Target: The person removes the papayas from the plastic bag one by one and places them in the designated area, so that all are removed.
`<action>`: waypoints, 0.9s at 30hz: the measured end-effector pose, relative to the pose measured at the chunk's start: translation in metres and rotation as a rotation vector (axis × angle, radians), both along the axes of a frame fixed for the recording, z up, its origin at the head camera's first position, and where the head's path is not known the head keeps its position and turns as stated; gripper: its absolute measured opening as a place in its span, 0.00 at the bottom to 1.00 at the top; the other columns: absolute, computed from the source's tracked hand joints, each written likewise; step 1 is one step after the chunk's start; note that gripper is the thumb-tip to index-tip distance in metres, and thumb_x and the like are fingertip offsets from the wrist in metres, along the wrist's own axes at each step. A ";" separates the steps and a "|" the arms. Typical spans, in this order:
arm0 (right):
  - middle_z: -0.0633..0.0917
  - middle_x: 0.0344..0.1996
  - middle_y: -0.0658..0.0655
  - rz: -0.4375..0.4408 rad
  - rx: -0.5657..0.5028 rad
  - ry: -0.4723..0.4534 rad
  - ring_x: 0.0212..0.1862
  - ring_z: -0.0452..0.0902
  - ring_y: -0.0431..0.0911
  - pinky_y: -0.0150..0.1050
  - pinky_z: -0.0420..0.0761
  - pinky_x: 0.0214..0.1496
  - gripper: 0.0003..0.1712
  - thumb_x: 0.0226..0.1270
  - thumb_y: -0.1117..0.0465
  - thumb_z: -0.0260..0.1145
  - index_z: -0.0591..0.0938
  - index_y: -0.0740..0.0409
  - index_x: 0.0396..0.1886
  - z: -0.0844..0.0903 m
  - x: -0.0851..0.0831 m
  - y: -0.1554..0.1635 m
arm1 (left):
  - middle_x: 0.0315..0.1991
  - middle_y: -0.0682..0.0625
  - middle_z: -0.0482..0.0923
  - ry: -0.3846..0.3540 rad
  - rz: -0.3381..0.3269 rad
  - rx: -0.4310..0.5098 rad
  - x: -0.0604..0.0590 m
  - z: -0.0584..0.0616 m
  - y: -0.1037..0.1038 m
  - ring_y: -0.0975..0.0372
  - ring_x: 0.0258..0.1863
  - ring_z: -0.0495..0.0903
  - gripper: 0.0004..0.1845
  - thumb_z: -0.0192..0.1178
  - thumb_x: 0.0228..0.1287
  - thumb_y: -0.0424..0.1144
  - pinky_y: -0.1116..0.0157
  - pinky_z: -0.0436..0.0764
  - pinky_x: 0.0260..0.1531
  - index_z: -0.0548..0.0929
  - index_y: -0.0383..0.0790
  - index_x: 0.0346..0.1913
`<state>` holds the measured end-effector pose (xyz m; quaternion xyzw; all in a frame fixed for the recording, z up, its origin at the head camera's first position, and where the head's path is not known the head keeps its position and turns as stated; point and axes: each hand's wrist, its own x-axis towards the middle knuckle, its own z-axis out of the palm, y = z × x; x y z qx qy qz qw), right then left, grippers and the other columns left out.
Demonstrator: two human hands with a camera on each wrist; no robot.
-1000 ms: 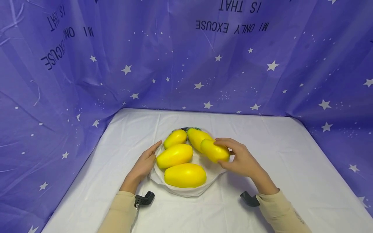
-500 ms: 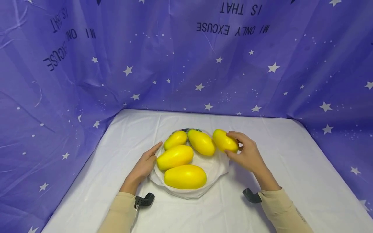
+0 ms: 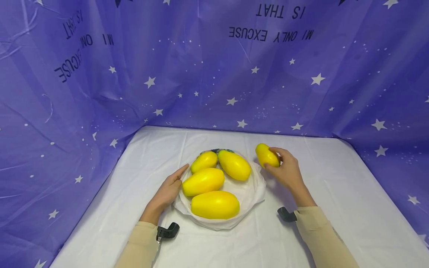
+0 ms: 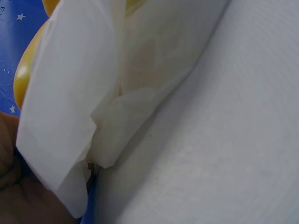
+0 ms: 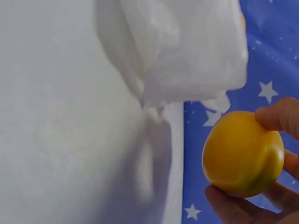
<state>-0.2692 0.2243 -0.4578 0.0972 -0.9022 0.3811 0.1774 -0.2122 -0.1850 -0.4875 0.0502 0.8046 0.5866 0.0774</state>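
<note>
The white-covered table (image 3: 335, 208) carries a paper-lined plate (image 3: 249, 199) with four yellow mangoes. My left hand (image 3: 167, 191) rests flat against its 9 o'clock edge, fingers straight. My right hand (image 3: 286, 169) grasps a fifth mango (image 3: 266, 154) at the plate's 2 o'clock, off the rim. The skin looks smooth, likely slippery and firm; I judge a wrap around the widest part safest.

White cloth-covered table (image 3: 335, 208), purple star-printed curtain (image 3: 134, 74) draped behind and at both sides, upside-down black lettering (image 3: 271, 34), even light
</note>
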 end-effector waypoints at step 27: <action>0.78 0.56 0.69 -0.174 0.037 -0.093 0.57 0.72 0.63 0.60 0.71 0.58 0.36 0.51 0.55 0.76 0.77 0.61 0.60 -0.023 -0.014 0.009 | 0.75 0.55 0.55 0.000 -0.005 -0.006 -0.001 0.000 -0.002 0.58 0.74 0.49 0.31 0.37 0.73 0.31 0.53 0.47 0.72 0.60 0.55 0.76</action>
